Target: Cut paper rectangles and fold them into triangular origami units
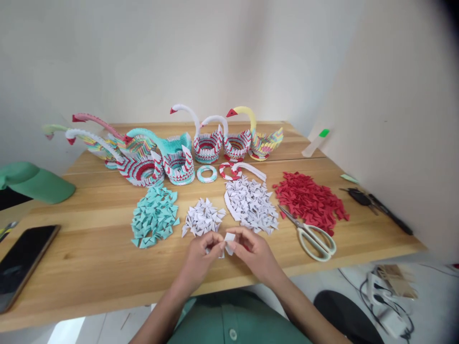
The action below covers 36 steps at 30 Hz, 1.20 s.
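Observation:
A small white paper piece [230, 237], partly folded, is pinched between the fingertips of my left hand [204, 252] and my right hand [255, 251] near the table's front edge. My fingers cover part of it. Just beyond my hands lies a small pile of white folded paper triangles [203, 217]. A larger white triangle pile [253, 203] spreads behind my right hand. Turquoise triangles [154, 215] are heaped to the left, red triangles [308, 198] to the right. Scissors [315, 241] with pale handles rest right of my right hand, blades touching the red pile's edge.
Several paper swans [179, 165] stand along the back of the wooden table [89, 253]. Two paper rings [207, 174] lie before them. A phone [27, 258] and a green cap [36, 181] are at left. Keys [358, 197] and a black pen-like object [390, 215] lie far right.

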{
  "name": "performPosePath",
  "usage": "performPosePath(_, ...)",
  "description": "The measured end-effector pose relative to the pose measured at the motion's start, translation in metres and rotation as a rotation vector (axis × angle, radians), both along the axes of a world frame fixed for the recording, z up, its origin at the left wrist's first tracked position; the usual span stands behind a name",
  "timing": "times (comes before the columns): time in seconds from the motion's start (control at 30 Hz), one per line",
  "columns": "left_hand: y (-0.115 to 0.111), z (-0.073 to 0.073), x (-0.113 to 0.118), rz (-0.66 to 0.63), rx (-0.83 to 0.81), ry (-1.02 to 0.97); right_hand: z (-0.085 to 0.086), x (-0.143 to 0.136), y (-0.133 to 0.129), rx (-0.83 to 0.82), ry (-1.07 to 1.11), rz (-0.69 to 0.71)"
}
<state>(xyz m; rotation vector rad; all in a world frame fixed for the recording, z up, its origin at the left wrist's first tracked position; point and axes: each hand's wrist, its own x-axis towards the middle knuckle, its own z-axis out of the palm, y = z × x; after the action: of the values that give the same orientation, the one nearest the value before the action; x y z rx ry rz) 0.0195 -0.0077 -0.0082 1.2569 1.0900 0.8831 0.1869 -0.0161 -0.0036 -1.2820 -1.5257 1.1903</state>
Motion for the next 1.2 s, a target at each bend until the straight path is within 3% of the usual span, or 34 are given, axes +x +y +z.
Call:
performPosePath(0.1, -0.001, 0.001, 0.002, 0.045, 0.012, 0.013, 0.004, 0.002, 0.003, 0.068, -0.085, -0.056)
performPosePath(0.3, -0.005, 0.001, 0.002, 0.021, -0.188, -0.145, 0.000, -0.001, 0.002, -0.006, 0.061, -0.057)
performPosePath(0.4, -0.005, 0.002, 0.001, 0.061, -0.190, -0.124, 0.000, -0.001, 0.001, 0.002, 0.035, -0.040)
performPosePath(0.63, -0.004, 0.002, -0.002, 0.091, -0.106, -0.034, 0.009, 0.003, 0.004, 0.437, -0.191, 0.014)
performPosePath(0.83, -0.004, 0.006, -0.005, 0.097, -0.177, -0.114, 0.011, 0.014, 0.009, 0.814, -0.351, 0.135)
performPosePath(1.0, -0.005, 0.002, -0.006, 0.086, -0.215, -0.230, 0.013, 0.018, 0.011, 0.926, -0.412, 0.179)
performPosePath(1.2, -0.004, 0.008, -0.007, 0.021, -0.200, -0.195, 0.014, 0.020, 0.010, 0.904, -0.438, 0.166)
